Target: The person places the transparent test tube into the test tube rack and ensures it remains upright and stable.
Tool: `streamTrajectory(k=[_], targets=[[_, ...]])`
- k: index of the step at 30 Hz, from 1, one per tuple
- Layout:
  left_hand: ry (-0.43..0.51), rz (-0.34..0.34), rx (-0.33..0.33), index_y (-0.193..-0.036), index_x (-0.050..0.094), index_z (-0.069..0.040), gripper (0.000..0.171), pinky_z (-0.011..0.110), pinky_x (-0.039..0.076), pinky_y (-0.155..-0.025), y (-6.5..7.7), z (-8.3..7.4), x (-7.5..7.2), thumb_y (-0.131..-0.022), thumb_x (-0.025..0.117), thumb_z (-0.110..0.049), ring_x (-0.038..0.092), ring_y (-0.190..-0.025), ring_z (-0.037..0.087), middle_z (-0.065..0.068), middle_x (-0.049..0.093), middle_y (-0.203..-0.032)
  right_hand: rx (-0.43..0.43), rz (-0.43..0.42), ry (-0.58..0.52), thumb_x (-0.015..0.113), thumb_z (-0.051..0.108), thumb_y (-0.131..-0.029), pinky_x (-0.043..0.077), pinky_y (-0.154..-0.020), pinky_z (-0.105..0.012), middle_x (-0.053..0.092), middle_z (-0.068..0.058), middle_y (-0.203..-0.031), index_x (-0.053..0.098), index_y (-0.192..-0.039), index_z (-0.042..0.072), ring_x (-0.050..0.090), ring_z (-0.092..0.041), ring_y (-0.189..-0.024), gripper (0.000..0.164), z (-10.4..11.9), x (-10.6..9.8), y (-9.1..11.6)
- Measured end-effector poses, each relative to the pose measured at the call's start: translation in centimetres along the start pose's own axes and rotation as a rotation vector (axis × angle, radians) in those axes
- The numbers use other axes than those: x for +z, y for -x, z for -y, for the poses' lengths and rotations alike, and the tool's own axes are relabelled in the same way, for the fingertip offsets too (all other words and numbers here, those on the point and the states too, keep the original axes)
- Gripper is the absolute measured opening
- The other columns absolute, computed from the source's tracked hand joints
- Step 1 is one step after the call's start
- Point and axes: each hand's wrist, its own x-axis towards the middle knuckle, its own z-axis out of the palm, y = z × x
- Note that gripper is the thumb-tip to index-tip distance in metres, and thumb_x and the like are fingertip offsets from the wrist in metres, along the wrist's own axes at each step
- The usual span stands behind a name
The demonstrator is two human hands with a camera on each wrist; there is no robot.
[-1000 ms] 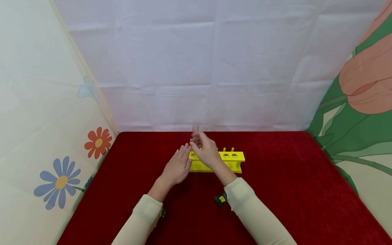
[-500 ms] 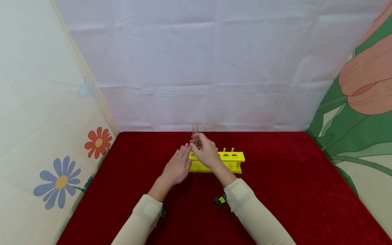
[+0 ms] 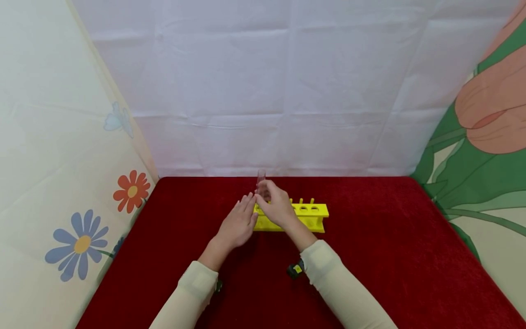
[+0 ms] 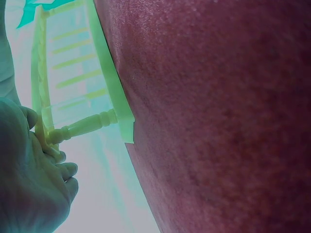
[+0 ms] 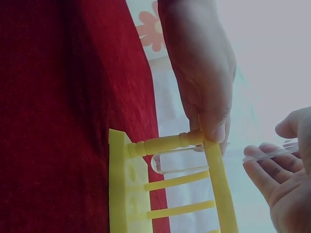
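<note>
A yellow test tube rack [image 3: 313, 210] stands on the table in the head view, its left part covered by both hands. My left hand [image 3: 237, 224] holds the left end of its top plate; in the left wrist view the thumb and fingers [image 4: 69, 170] lie on either side of that plate. Above the same end, my right hand [image 3: 277, 204] pinches a clear test tube [image 3: 261, 175] that points upward. The right wrist view shows the tube's rounded bottom [image 5: 158, 162] below the top plate, beside the end post and apart from the lower plate.
Red cloth [image 3: 370, 256] covers the table. Thin yellow pegs [image 3: 312, 201] rise behind holes at the rack's right. A white sheet [image 3: 230, 91] hangs at the back, with flower-printed walls [image 3: 82, 244] on the sides. A dark wrist device [image 3: 295, 269] sits by the right sleeve.
The top of the tube has sunk slightly, and my right hand has come down a little with it. The left hand and the rack stay in place.
</note>
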Motion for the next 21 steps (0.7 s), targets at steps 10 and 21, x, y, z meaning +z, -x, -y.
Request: streamTrajectory(k=[10, 21], targets=[[-0.016, 0.002, 0.008, -0.159, 0.027, -0.001, 0.055, 0.046, 0.021, -0.125, 0.09, -0.12, -0.28, -0.111, 0.033, -0.027, 0.023, -0.153, 0.034, 0.019, 0.027, -0.164, 0.011, 0.011, 0.002, 0.066, 0.010, -0.098, 0.060, -0.086, -0.039, 0.069, -0.012, -0.105, 0.059, -0.125, -0.004, 0.069, -0.025, -0.095, 0.032, -0.24, 0.20, 0.03], [-0.018, 0.039, -0.016, -0.161, 0.023, -0.003, 0.057, 0.045, 0.018, -0.126, 0.14, -0.16, -0.38, -0.112, 0.029, -0.031, 0.019, -0.155, 0.032, 0.015, 0.023, -0.167, 0.023, 0.020, 0.011, 0.066, 0.011, -0.098, 0.059, -0.089, -0.038, 0.068, -0.011, -0.106, 0.059, -0.124, -0.002, 0.068, -0.025, -0.097, 0.030, -0.31, 0.32, 0.13]])
